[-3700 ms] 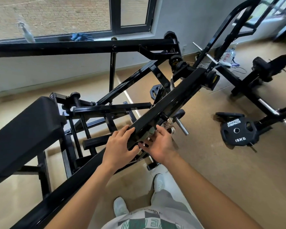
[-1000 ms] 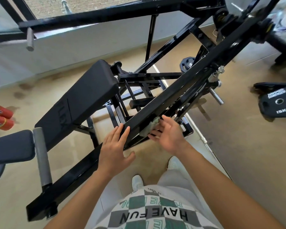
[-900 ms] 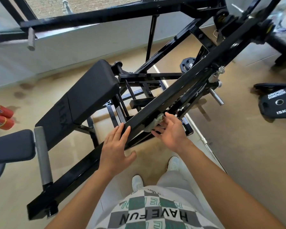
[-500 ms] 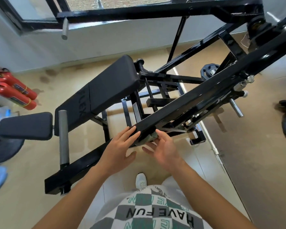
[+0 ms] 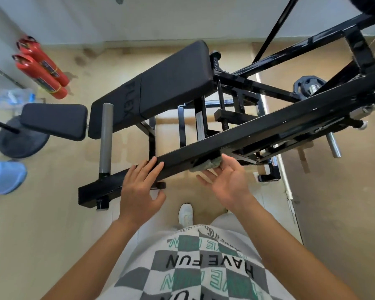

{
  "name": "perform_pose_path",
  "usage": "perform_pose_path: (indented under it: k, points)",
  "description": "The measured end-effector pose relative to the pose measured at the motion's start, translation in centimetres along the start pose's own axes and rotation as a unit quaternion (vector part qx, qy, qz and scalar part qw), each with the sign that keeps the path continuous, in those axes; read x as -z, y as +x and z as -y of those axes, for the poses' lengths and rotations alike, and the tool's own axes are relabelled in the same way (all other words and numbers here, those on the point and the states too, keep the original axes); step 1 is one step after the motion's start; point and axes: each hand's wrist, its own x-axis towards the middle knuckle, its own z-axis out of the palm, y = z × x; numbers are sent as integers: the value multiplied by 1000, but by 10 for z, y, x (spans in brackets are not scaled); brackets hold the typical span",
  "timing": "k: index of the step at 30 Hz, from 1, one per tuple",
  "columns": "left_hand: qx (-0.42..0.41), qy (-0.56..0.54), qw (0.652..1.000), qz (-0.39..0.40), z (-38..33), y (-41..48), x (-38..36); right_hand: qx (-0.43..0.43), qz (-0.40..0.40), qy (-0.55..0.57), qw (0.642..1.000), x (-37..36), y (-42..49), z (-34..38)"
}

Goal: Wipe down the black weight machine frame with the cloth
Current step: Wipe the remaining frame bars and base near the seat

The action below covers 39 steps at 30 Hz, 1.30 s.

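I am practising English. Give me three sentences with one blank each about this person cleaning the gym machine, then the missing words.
1. The right hand holds the crumpled grey-green cloth against the ____ metal beam.
2. The left hand rests straight fingers on the same ____.
3. Two ____ cylindrical fire extinguishers sit on the tan floor.
Missing words: black; beam; red.
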Motion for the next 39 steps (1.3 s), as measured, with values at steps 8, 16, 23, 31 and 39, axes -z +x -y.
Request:
perform_pose_path:
  k: [8,16,23,31,39]
  points:
    - [-10,5,1000,-3,7,-2,-1,-100,64,-31,992,-18,-8,-33]
    - [38,2,999,17,-5,-1,0,-83,47,67,993,25,-3,26]
    - [56,16,997,42,-17,2,8,-43,24,84,995,28,2,36]
    - [2,33,998,62,-2,-3,11,-22,20,56,998,-19,-4,-23]
    - [-93,-10,993,67,50,-22,43,-42,-10,42,998,-58,-17,-91]
